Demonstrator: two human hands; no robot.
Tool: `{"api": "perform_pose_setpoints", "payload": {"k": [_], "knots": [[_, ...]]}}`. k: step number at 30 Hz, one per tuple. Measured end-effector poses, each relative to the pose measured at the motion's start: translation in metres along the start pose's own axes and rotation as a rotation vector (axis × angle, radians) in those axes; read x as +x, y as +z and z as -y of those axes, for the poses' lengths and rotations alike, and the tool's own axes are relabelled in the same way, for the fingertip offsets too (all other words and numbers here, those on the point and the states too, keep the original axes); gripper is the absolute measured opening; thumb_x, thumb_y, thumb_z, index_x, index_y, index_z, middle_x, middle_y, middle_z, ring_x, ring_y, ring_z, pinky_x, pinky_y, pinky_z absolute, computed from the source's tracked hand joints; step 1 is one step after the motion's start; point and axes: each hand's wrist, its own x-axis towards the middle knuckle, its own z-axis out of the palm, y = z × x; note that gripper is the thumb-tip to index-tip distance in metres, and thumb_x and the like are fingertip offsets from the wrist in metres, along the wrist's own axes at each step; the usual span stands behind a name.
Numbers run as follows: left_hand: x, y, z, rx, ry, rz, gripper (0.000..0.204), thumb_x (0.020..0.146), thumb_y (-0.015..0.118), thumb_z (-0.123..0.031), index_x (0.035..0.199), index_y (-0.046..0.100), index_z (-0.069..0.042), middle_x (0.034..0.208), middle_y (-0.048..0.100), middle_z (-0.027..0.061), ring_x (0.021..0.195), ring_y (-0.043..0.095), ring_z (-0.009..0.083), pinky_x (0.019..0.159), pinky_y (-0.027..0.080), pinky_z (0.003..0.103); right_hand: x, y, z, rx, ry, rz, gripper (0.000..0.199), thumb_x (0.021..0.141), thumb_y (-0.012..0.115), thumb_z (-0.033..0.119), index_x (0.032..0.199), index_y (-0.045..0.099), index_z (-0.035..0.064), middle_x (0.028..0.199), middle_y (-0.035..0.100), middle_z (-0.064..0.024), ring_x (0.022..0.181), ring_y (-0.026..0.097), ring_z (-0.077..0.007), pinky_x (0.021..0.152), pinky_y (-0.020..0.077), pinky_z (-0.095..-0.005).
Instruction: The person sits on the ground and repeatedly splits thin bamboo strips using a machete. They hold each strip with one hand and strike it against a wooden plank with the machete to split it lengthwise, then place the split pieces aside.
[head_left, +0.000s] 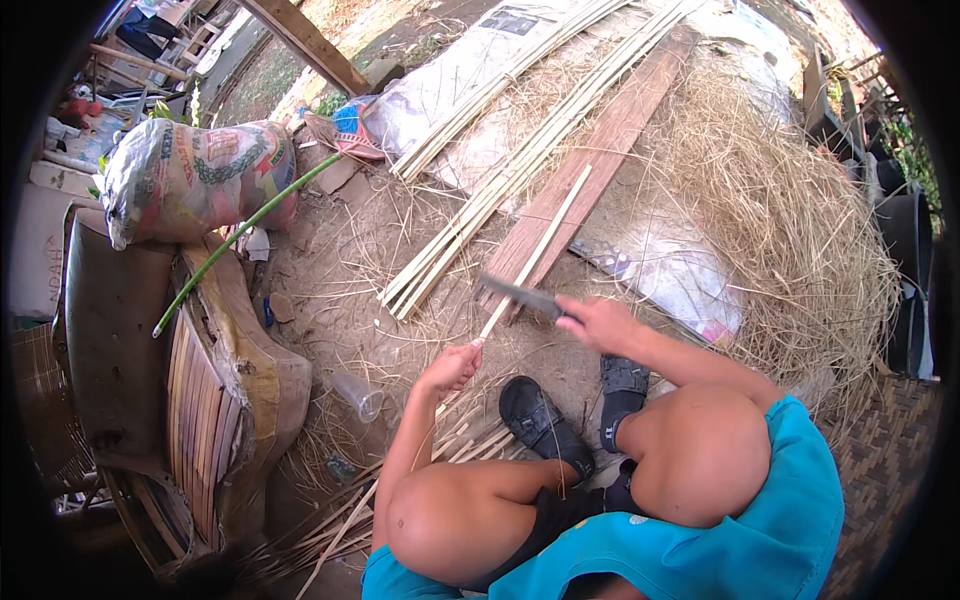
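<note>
My left hand [452, 368] has its fingers curled tight around a thin bamboo strip [535, 252], gripping it near its lower end. The strip runs up and away from that fist, slanting right, over a long brown wooden plank [620, 130]. My right hand [597, 322] has its fingers wrapped shut on the handle of a dark-bladed knife [520, 296]; blade points left from the fingers and its edge meets the strip just above my left fist. Whether the blade is cut into the strip or only laid on it, can't tell.

Just below both hands: my two black sandals [545, 420] on the dirt ground [330, 300], knees bare. Left of my left fingers and farther out lies a bundle of split bamboo slats [500, 190], slanting the same way. Right of my right fingers, a big heap of dry straw [790, 210]. Below my left fist, loose cut strips [460, 440] by the sandal. Far left of the fingers: a stuffed printed sack [200, 180], a green stalk [245, 232] leaning beside it, a clear plastic cup [362, 395] on the ground.
</note>
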Motion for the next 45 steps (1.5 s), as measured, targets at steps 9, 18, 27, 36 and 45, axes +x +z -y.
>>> {"api": "perform_pose_setpoints", "payload": {"k": [9,18,27,36,45], "knots": [[-0.03,-0.008,0.019,-0.047,-0.112,0.02,0.044,0.107,0.051,-0.048,0.078,0.053,-0.014,0.054,0.03,-0.0103,0.044,0.022,0.004,0.041,0.016,0.025,0.04,-0.046,-0.057,-0.013,0.242,-0.097,0.04,0.102,0.053,0.047,0.125,0.063,0.0163,0.083,0.072,-0.0191,0.078,0.071,-0.0426,0.071,0.0566,-0.0542],[-0.103,-0.091,0.111,0.251,-0.269,0.101,0.049,0.103,0.059,-0.047,0.125,0.07,-0.005,0.101,0.075,0.0125,0.086,0.068,0.0172,0.082,0.054,0.034,0.026,-0.062,-0.1,-0.042,0.294,-0.121,0.045,0.103,0.052,0.046,0.131,0.062,0.0125,0.095,0.072,-0.0275,0.094,0.068,-0.0485,0.086,0.0536,-0.0541],[-0.094,-0.076,0.091,0.997,-0.148,0.053,0.08,0.093,0.067,-0.057,0.155,0.044,-0.012,0.129,0.068,0.0233,0.118,0.066,0.0351,0.103,0.049,0.043,0.001,0.0,-0.072,0.29,0.389,-0.22,0.049,0.103,0.055,0.043,0.141,0.057,0.0116,0.106,0.072,-0.0264,0.1,0.069,-0.0467,0.088,0.0536,-0.049],[-0.019,0.034,0.1,0.734,0.244,-0.269,0.041,0.103,0.057,-0.043,0.112,0.068,-0.005,0.091,0.07,0.0216,0.083,0.067,0.0327,0.077,0.05,0.045,-0.002,-0.009,-0.085,0.28,0.355,-0.15,0.049,0.102,0.057,0.04,0.142,0.056,0.0114,0.119,0.069,-0.0258,0.107,0.067,-0.0451,0.093,0.0532,-0.0471],[-0.067,-0.023,0.133,1.105,0.035,0.094,0.047,0.104,0.056,-0.046,0.095,0.072,-0.002,0.077,0.068,0.0136,0.074,0.067,0.0242,0.071,0.052,0.04,0.001,0.007,-0.083,0.358,0.369,-0.173,0.049,0.103,0.056,0.041,0.143,0.056,0.0117,0.113,0.071,-0.0263,0.105,0.07,-0.0434,0.09,0.0538,-0.0457]]}}
